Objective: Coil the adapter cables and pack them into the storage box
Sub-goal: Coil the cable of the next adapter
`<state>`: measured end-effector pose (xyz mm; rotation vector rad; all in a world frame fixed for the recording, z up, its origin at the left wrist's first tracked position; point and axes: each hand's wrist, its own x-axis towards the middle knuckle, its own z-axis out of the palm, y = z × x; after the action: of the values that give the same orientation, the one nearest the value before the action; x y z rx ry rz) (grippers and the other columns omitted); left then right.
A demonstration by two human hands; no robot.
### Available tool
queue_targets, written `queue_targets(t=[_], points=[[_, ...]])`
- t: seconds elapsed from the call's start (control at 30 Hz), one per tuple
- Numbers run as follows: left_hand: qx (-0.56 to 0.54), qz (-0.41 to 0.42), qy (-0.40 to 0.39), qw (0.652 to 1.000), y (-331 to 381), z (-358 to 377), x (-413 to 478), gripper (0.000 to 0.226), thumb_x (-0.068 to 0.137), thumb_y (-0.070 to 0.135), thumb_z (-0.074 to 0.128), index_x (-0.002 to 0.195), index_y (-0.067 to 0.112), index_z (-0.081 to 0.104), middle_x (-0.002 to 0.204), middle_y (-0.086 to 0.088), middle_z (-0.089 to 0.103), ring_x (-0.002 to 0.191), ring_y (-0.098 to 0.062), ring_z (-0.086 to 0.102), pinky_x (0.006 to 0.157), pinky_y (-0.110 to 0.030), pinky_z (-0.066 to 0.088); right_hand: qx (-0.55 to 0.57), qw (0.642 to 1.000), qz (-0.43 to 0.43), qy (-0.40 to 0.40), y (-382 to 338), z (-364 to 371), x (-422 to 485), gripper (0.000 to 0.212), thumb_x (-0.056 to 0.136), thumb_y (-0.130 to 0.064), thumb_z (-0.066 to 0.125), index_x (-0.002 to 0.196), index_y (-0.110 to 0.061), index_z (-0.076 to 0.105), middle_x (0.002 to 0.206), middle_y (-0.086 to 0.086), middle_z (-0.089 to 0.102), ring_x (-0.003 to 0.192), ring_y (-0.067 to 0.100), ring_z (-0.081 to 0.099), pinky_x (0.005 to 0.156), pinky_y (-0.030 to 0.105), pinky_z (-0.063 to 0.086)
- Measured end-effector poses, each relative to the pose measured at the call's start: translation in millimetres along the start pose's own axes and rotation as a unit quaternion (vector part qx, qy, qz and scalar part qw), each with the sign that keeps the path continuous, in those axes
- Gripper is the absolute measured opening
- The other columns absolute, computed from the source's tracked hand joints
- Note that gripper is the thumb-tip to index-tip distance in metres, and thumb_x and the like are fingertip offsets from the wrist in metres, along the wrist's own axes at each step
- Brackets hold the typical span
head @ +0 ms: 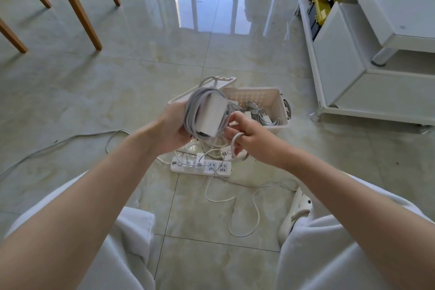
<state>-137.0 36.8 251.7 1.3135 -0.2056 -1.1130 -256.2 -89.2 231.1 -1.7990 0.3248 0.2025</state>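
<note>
My left hand (173, 128) grips a white power adapter (211, 114) with its grey cable (194, 110) wound in loops around it, held above the floor. My right hand (247, 135) holds the loose end of that cable (235, 146), which curls round my fingers. Behind the adapter stands the open pale storage box (277, 101) with coiled white cables and adapters (259, 113) inside. Its lid (181, 96) lies to the left, partly hidden by the adapter.
A white power strip (201, 167) with plugs in it lies on the tiled floor below my hands. Thin white cables (242, 216) trail toward me, a grey cord (58, 143) runs left. Wooden chair legs (77, 7) stand far left, a white cabinet (353, 66) right.
</note>
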Motion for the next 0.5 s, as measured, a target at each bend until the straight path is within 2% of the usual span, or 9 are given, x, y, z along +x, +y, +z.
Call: queue_targets(t=[0.03, 0.1, 0.2, 0.3, 0.4, 0.5], points=[[0.026, -0.009, -0.002, 1.0, -2, -1, 1, 0.035, 0.1, 0.017, 0.025, 0.103, 0.008, 0.059, 0.093, -0.013, 0.063, 0.086, -0.026, 0.058, 0.081, -0.04, 0.05, 0.007, 1.0, 0.001, -0.009, 0, 0, -1, 0.011, 0.097, -0.009, 0.041, 0.102, -0.016, 0.047, 0.073, -0.003, 0.051, 0.061, 0.01, 0.048, 0.057, 0.018, 0.044], [0.066, -0.032, -0.002, 0.997, -5, -1, 2, 0.033, 0.1, 0.019, 0.028, 0.095, 0.009, 0.059, 0.084, -0.01, 0.061, 0.075, -0.022, 0.059, 0.073, -0.037, 0.048, 0.01, 0.999, 0.001, -0.038, 2, 3, -3, 0.015, 0.098, -0.009, 0.039, 0.112, -0.012, 0.046, 0.07, -0.005, 0.047, 0.062, 0.009, 0.042, 0.056, 0.019, 0.039], [0.082, -0.065, 0.026, 0.994, -5, -1, 4, 0.032, 0.099, 0.03, 0.033, 0.095, 0.011, 0.058, 0.076, -0.005, 0.059, 0.064, -0.018, 0.056, 0.063, -0.031, 0.046, 0.028, 0.998, -0.008, -0.061, 5, 10, -6, 0.007, 0.099, -0.022, 0.039, 0.098, -0.019, 0.045, 0.066, -0.009, 0.037, 0.056, 0.006, 0.032, 0.052, 0.018, 0.031], [0.084, -0.084, 0.035, 0.992, -7, 0, 5, 0.033, 0.097, 0.039, 0.038, 0.095, 0.014, 0.06, 0.075, -0.004, 0.062, 0.066, -0.02, 0.058, 0.065, -0.034, 0.049, 0.041, 0.999, -0.001, -0.023, 9, 16, -3, 0.015, 0.099, -0.029, 0.038, 0.085, -0.027, 0.043, 0.061, -0.013, 0.04, 0.055, 0.006, 0.033, 0.053, 0.021, 0.029], [0.106, -0.083, 0.058, 0.989, -13, 4, 7, 0.037, 0.097, 0.046, 0.038, 0.098, 0.017, 0.06, 0.078, -0.006, 0.063, 0.068, -0.022, 0.061, 0.066, -0.036, 0.052, 0.016, 0.999, 0.021, 0.031, 16, 22, 3, 0.016, 0.098, -0.031, 0.04, 0.084, -0.035, 0.044, 0.064, -0.02, 0.046, 0.061, -0.001, 0.039, 0.059, 0.02, 0.029], [0.1, -0.056, 0.114, 0.987, -20, 5, 10, 0.044, 0.096, 0.055, 0.034, 0.107, 0.02, 0.058, 0.085, -0.006, 0.064, 0.071, -0.022, 0.063, 0.069, -0.039, 0.055, -0.005, 0.997, 0.047, 0.066, 16, 23, 5, 0.016, 0.099, -0.031, 0.04, 0.084, -0.033, 0.046, 0.069, -0.018, 0.046, 0.063, 0.0, 0.041, 0.059, 0.021, 0.031]])
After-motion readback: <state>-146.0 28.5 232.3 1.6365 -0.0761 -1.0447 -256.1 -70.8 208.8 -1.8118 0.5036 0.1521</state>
